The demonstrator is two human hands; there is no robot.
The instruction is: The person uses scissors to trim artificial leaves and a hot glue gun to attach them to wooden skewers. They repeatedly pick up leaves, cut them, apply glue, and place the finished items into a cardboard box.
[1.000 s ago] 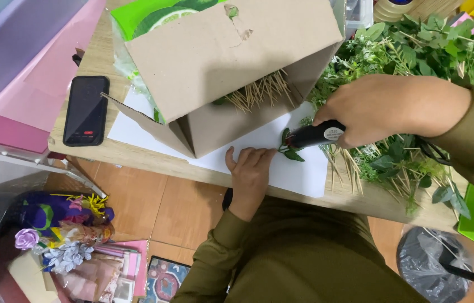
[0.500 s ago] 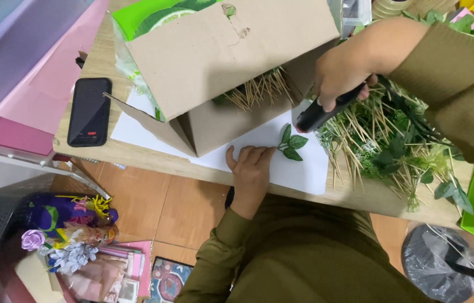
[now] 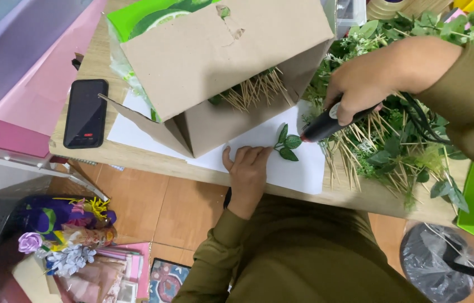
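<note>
My left hand [image 3: 246,171] lies flat on a white paper sheet [image 3: 304,171] at the table's near edge, fingertips touching the stem of a small green leaf sprig [image 3: 287,143]. My right hand [image 3: 368,84] grips a black glue gun [image 3: 326,124], whose reddish tip points down-left and stops just to the right of the sprig. Under that hand lies a heap of green leaf sprigs on thin wooden sticks [image 3: 394,151].
A tipped cardboard box [image 3: 220,62] with more sticks inside stands behind the paper. A black phone [image 3: 85,112] lies at the left on the wooden table [image 3: 136,160]. Pink sheets [image 3: 29,95] hang off the left side; a flower bouquet [image 3: 63,235] and a black bag [image 3: 438,264] sit on the floor.
My right hand lifted the glue gun off the sprig toward the box, then shifted right and lowered its tip beside the sprig again. My left hand stayed put.
</note>
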